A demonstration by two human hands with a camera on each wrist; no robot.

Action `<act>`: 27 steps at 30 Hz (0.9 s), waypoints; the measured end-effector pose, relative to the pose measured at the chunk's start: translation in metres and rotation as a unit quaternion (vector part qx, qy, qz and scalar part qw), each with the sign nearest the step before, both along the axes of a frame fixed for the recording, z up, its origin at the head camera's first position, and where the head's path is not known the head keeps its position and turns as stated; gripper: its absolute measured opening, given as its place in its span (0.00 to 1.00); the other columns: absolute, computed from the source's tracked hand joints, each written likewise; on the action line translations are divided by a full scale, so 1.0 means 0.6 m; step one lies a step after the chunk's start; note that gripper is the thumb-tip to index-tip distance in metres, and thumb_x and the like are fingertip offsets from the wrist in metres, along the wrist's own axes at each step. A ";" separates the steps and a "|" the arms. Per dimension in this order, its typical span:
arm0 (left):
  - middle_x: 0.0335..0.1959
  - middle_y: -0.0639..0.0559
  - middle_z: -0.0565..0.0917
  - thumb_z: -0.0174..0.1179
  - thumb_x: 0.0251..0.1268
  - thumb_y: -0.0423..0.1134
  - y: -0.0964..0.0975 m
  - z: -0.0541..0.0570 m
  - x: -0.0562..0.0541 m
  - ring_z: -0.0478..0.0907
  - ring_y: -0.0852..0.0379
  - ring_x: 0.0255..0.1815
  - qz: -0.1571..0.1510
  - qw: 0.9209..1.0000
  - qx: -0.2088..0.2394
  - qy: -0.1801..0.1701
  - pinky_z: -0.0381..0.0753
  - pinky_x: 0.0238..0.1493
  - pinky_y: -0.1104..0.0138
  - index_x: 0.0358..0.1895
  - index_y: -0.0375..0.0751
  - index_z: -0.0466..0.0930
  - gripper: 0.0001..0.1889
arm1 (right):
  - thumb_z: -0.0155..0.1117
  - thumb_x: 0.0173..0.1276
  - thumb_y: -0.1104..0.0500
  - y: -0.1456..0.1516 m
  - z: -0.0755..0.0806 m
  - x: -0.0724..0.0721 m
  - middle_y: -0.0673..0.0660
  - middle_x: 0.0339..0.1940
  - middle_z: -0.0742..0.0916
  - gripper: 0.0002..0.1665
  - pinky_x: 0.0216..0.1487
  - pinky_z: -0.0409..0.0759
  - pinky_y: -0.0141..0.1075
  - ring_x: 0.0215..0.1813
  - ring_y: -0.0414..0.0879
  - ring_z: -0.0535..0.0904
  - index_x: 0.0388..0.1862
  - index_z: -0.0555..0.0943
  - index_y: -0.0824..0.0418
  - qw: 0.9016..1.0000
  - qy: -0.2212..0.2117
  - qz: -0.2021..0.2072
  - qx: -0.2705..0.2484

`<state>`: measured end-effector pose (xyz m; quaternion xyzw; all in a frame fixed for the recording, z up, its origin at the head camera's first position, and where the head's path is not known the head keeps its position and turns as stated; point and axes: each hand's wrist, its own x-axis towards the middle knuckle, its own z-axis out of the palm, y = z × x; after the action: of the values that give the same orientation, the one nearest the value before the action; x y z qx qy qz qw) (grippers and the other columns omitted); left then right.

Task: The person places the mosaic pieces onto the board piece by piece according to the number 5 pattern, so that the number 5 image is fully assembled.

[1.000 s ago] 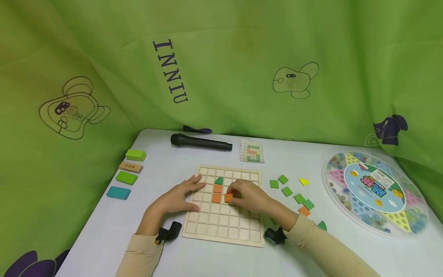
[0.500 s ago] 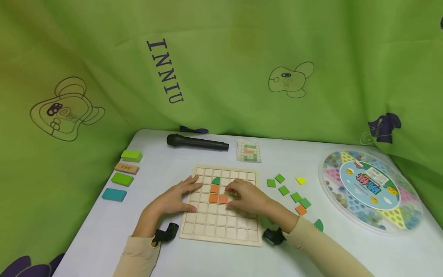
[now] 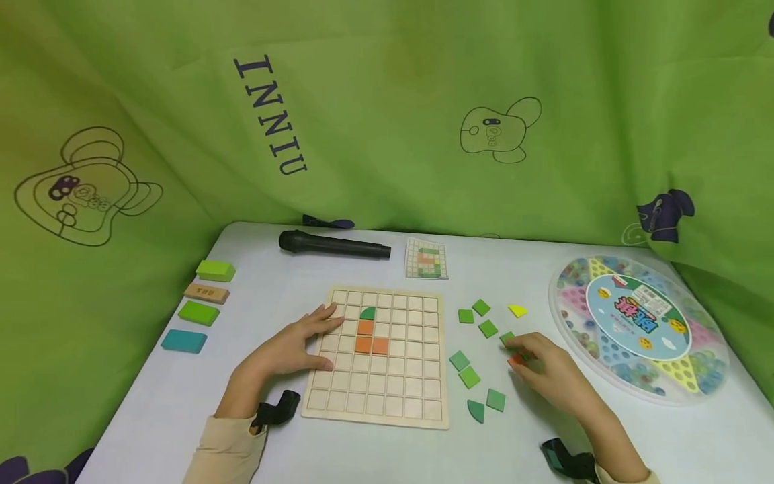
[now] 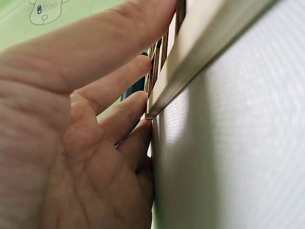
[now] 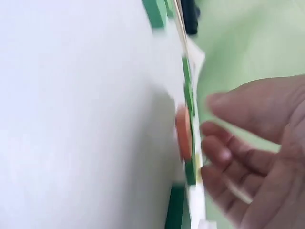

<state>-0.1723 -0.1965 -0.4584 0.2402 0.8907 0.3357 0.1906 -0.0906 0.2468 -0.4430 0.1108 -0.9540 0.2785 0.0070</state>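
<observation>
My left hand [image 3: 293,344] rests on the left edge of a wooden grid board [image 3: 396,388], its fingers spread over the rim; the left wrist view shows the fingertips against the board's side. Three orange square tiles [image 3: 365,327] and a green quarter-round tile [image 3: 367,313] lie in the board's cells. To the right of the board, my right hand [image 3: 547,370] hovers over an orange tile [image 5: 183,133] on the table. In the right wrist view its thumb and fingers are apart from that tile and hold nothing. Part of the tile is hidden by the hand in the head view.
Several loose green tiles [image 3: 469,377] and a yellow piece [image 3: 517,310] lie between board and right hand. A pattern card [image 3: 412,267] and a black microphone [image 3: 335,245] are behind the board. Several blocks [image 3: 199,313] line the left; a round marble-game box [image 3: 641,323] stands right.
The right hand has let go of an orange tile in a board cell and moved right to the loose tiles. The left hand stays on the board's edge. The head view has shifted slightly.
</observation>
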 end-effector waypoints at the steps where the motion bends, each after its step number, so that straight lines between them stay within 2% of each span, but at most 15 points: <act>1: 0.77 0.49 0.51 0.71 0.48 0.52 0.000 0.001 0.001 0.42 0.37 0.76 -0.001 1.000 0.002 0.000 0.47 0.70 0.38 0.70 0.48 0.64 0.43 | 0.69 0.56 0.67 0.008 -0.001 0.002 0.52 0.45 0.82 0.20 0.42 0.80 0.37 0.42 0.44 0.78 0.50 0.81 0.59 1.000 -0.009 -0.005 0.005; 4: 0.77 0.48 0.51 0.71 0.48 0.52 0.002 0.000 0.001 0.42 0.36 0.76 -0.001 1.000 0.007 0.000 0.47 0.70 0.37 0.70 0.47 0.64 0.43 | 0.67 0.56 0.69 0.023 -0.005 0.004 0.52 0.44 0.80 0.19 0.44 0.80 0.39 0.44 0.45 0.77 0.48 0.81 0.58 1.000 -0.026 -0.001 0.014; 8: 0.77 0.49 0.51 0.71 0.47 0.52 0.003 -0.002 0.002 0.41 0.37 0.76 0.001 1.000 0.014 -0.002 0.46 0.70 0.38 0.70 0.48 0.64 0.43 | 0.68 0.56 0.68 0.027 -0.006 0.005 0.51 0.41 0.79 0.16 0.43 0.78 0.37 0.42 0.44 0.76 0.44 0.82 0.55 0.999 -0.030 -0.003 0.029; 13: 0.77 0.50 0.51 0.71 0.47 0.51 0.005 -0.001 0.003 0.41 0.38 0.77 -0.001 1.000 0.014 -0.005 0.47 0.71 0.39 0.70 0.48 0.64 0.44 | 0.71 0.55 0.64 0.023 -0.003 0.011 0.49 0.39 0.79 0.13 0.43 0.79 0.38 0.42 0.43 0.77 0.39 0.81 0.54 0.999 -0.019 -0.010 0.045; 17: 0.77 0.51 0.50 0.71 0.47 0.51 0.005 0.001 0.003 0.41 0.39 0.77 -0.001 1.000 0.008 -0.005 0.47 0.71 0.39 0.70 0.49 0.64 0.44 | 0.73 0.53 0.63 -0.002 0.009 0.011 0.45 0.36 0.81 0.14 0.42 0.80 0.38 0.40 0.40 0.79 0.38 0.80 0.55 1.000 0.006 -0.001 0.024; 19: 0.77 0.53 0.50 0.72 0.47 0.50 0.006 0.002 0.001 0.41 0.40 0.77 0.001 1.000 0.006 -0.008 0.47 0.72 0.40 0.71 0.50 0.63 0.44 | 0.73 0.53 0.63 -0.025 0.013 0.007 0.44 0.35 0.82 0.14 0.42 0.81 0.36 0.38 0.38 0.79 0.38 0.79 0.55 1.000 0.010 0.014 -0.002; 22: 0.77 0.52 0.50 0.71 0.47 0.51 0.004 0.001 0.000 0.40 0.40 0.77 -0.001 1.000 0.004 -0.008 0.47 0.71 0.40 0.71 0.49 0.63 0.44 | 0.72 0.55 0.61 -0.069 0.017 -0.009 0.43 0.37 0.83 0.13 0.43 0.82 0.37 0.39 0.36 0.79 0.39 0.79 0.54 0.998 0.003 0.059 -0.038; 27: 0.77 0.51 0.50 0.71 0.47 0.51 0.001 -0.004 -0.001 0.41 0.38 0.77 0.002 1.000 0.007 -0.006 0.47 0.71 0.39 0.70 0.48 0.64 0.44 | 0.70 0.59 0.57 -0.146 0.018 -0.050 0.44 0.38 0.82 0.11 0.43 0.81 0.37 0.41 0.39 0.79 0.41 0.80 0.53 0.990 -0.019 0.130 -0.052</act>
<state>-0.1730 -0.1957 -0.4609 0.2375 0.8875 0.3439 0.1938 -0.1208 0.1592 -0.4319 0.2280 -0.9156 0.3286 -0.0417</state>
